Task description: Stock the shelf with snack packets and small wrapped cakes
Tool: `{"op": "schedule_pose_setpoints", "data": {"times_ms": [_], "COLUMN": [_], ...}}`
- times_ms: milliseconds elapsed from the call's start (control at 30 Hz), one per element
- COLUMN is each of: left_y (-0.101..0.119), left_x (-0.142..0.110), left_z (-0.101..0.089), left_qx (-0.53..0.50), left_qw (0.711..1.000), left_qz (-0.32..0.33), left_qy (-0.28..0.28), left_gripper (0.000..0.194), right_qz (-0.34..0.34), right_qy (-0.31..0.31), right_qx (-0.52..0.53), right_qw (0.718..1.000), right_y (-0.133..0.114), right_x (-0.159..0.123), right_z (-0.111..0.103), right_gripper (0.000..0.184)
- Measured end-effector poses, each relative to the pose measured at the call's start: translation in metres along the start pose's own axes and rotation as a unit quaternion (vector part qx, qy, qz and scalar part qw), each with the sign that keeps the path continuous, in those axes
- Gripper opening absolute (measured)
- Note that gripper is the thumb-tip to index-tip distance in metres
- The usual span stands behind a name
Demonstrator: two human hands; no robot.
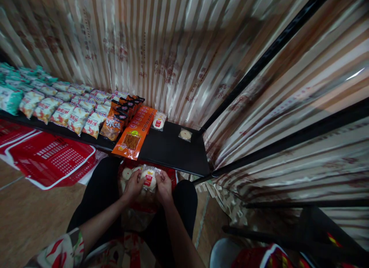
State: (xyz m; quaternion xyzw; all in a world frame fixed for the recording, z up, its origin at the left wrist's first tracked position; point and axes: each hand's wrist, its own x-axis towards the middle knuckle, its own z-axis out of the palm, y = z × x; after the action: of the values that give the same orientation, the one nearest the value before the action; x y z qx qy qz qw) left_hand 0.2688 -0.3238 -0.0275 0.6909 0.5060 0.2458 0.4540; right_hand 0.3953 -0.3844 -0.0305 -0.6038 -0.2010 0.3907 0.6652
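Both my hands hold one clear packet of round white cakes with a red label [149, 178], just below the front edge of a black shelf [173, 153]. My left hand [133, 185] grips its left side and my right hand [163, 186] grips its right side, fingers curled. Under the packet a red bag [173, 175] with more such packets rests between my knees. Two similar packets [159, 121] [185, 134] lie on the shelf's right part.
Orange snack packs [135, 133], dark orange bags [113, 126] and rows of pale and teal snack bags [66, 112] fill the shelf's left. Red plastic baskets [49, 156] lie on the floor at left. Striped curtain hangs behind and at right.
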Motion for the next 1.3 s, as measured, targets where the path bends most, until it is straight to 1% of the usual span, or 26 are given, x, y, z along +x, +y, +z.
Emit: {"op": "schedule_pose_setpoints", "data": {"times_ms": [100, 200, 300, 433, 567, 667, 767, 900, 1033, 1133, 1200, 1300], "left_y": [0.014, 0.024, 0.032, 0.040, 0.047, 0.052, 0.059, 0.066, 0.072, 0.076, 0.078, 0.079], "left_x": [0.004, 0.009, 0.014, 0.021, 0.029, 0.035, 0.040, 0.048, 0.057, 0.064, 0.068, 0.074], "left_z": [-0.003, -0.004, -0.003, -0.002, -0.003, -0.003, -0.004, -0.002, 0.000, 0.001, 0.001, 0.003], "left_qx": [-0.013, -0.009, -0.009, -0.022, -0.025, -0.032, -0.048, -0.038, -0.038, -0.038, -0.020, 0.022], "left_qw": [1.000, 1.000, 0.999, 0.998, 0.997, 0.997, 0.998, 0.997, 0.996, 0.994, 0.994, 0.989], "left_qz": [0.013, 0.017, 0.030, 0.042, 0.049, 0.050, 0.035, 0.032, 0.053, 0.075, 0.084, 0.103], "left_qy": [0.010, 0.017, 0.027, 0.035, 0.045, 0.045, 0.035, 0.056, 0.063, 0.065, 0.073, 0.100], "left_gripper": [0.024, 0.020, 0.019, 0.020, 0.020, 0.021, 0.024, 0.023, 0.018, 0.020, 0.022, 0.026], "right_qz": [-0.015, -0.031, -0.047, -0.062, -0.074, -0.079, -0.090, -0.102, -0.116, -0.130, -0.137, -0.152], "right_qy": [-0.010, -0.002, 0.015, 0.032, 0.049, 0.052, 0.042, 0.045, 0.042, 0.047, 0.053, 0.076], "right_qx": [-0.036, -0.083, -0.124, -0.146, -0.215, -0.257, -0.261, -0.259, -0.258, -0.274, -0.294, -0.338], "right_qw": [0.999, 0.996, 0.991, 0.987, 0.973, 0.962, 0.960, 0.959, 0.958, 0.952, 0.944, 0.926], "right_y": [-0.007, -0.015, -0.025, -0.039, -0.048, -0.052, -0.056, -0.064, -0.072, -0.077, -0.079, -0.080], "right_x": [-0.001, -0.003, -0.005, -0.007, -0.005, 0.000, 0.006, 0.014, 0.023, 0.032, 0.037, 0.045], "right_z": [-0.001, -0.001, 0.002, 0.006, 0.008, 0.006, 0.005, 0.006, 0.009, 0.011, 0.013, 0.015], "right_gripper": [0.031, 0.030, 0.029, 0.032, 0.030, 0.027, 0.028, 0.028, 0.029, 0.028, 0.026, 0.024]}}
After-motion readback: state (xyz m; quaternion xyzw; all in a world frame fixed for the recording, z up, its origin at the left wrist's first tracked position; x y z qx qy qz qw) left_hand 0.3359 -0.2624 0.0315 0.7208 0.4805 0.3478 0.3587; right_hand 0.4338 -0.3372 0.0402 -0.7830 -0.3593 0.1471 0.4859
